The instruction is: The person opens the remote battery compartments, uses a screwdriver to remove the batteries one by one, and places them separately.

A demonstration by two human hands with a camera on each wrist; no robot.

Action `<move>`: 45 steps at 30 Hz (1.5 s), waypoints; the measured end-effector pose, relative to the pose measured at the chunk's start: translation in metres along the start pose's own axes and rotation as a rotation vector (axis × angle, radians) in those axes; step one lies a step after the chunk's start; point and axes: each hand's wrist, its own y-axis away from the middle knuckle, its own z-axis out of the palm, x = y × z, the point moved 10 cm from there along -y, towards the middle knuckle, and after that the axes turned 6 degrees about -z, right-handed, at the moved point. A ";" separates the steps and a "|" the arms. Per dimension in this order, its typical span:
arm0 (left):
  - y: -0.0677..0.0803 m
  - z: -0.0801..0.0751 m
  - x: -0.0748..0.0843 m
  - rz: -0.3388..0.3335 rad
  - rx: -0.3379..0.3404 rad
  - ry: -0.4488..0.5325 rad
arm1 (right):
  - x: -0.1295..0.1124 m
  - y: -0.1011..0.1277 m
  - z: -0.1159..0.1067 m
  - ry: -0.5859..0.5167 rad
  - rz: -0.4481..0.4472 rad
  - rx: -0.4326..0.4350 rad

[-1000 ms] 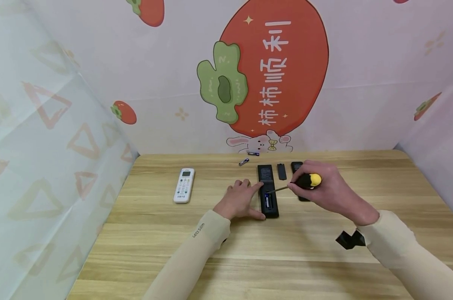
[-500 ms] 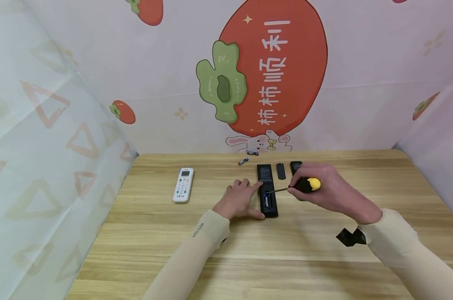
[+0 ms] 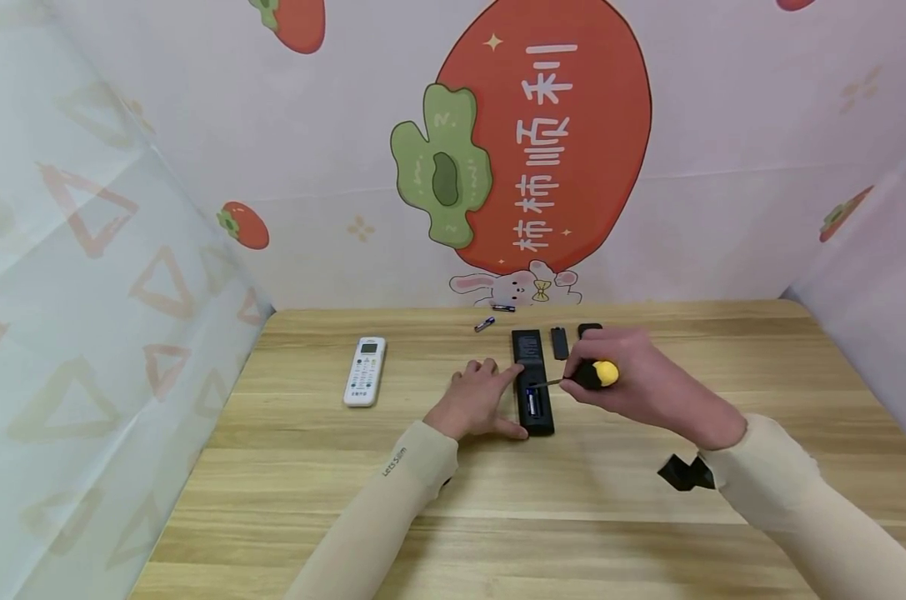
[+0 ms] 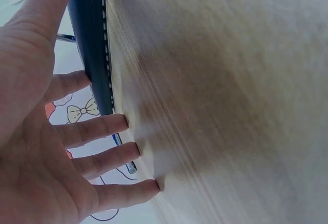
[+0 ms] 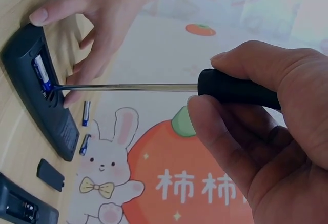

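A black remote control (image 3: pixel 531 372) lies back-up on the table, its battery compartment uncovered. One blue-and-silver battery (image 5: pixel 41 69) is visible in that compartment. My left hand (image 3: pixel 477 398) is spread beside the remote; thumb and index finger touch its left side, while the other fingertips rest on the wood. My right hand (image 3: pixel 640 379) grips a screwdriver (image 5: pixel 136 87) with a black handle and a yellow end. Its shaft points left, with the tip at the end of the battery in the compartment.
Two loose batteries (image 3: pixel 485 323) lie near the back wall. Right of the remote is a black battery cover (image 3: pixel 559 342), then another black remote (image 5: pixel 23 206), partly hidden by my right hand in the head view. A white remote (image 3: pixel 365 372) lies at left.
My right hand has shifted a little to the left with the screwdriver, whose tip stays at the compartment. The left hand and the remote keep their places.
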 end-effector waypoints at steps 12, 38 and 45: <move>-0.001 0.003 -0.001 -0.003 -0.009 0.014 | -0.003 -0.006 0.010 0.036 0.013 -0.078; 0.001 0.000 0.001 0.013 0.004 -0.003 | 0.074 0.010 -0.009 -0.184 0.387 0.074; 0.000 0.000 0.001 0.014 0.008 -0.011 | 0.096 0.015 -0.011 -0.286 0.473 0.077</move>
